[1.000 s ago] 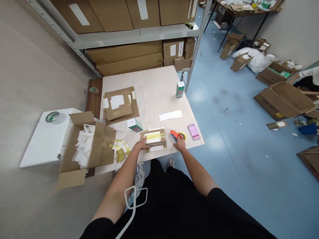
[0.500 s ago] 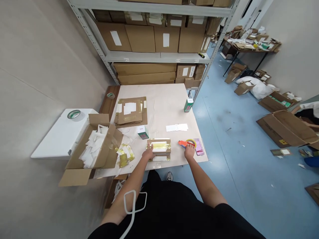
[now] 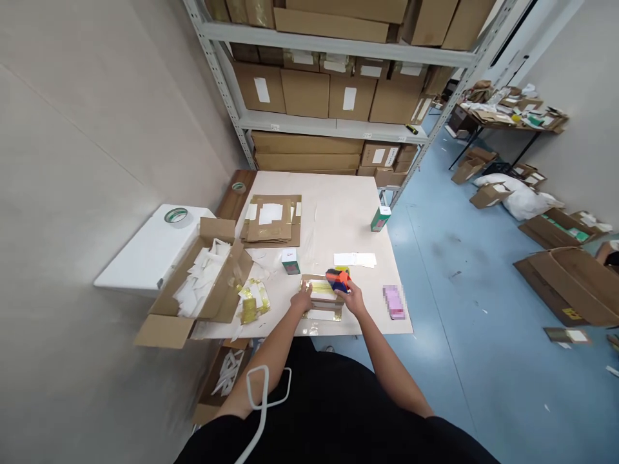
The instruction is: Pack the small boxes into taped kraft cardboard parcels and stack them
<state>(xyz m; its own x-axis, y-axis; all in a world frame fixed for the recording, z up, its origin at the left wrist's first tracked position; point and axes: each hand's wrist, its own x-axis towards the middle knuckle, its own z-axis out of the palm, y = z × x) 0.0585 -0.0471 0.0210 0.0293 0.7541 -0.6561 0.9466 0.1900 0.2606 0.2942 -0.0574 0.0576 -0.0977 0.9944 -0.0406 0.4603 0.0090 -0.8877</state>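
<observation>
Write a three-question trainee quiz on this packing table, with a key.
1. True or false: the left hand rests on the small box wrapped in yellow tape.
2. What does the right hand hold? A) pink item B) tape dispenser C) scissors
3. Fill in: the green carton stands near the table's ____ edge.

Key: 1 true. 2 B, the orange tape dispenser, held over the box. 3 right.

On your table (image 3: 338,200) you have two small green cartons (image 3: 380,218), two tape rolls (image 3: 176,216) to the left, one tape dispenser (image 3: 338,280) and one pink item (image 3: 393,301).
</observation>
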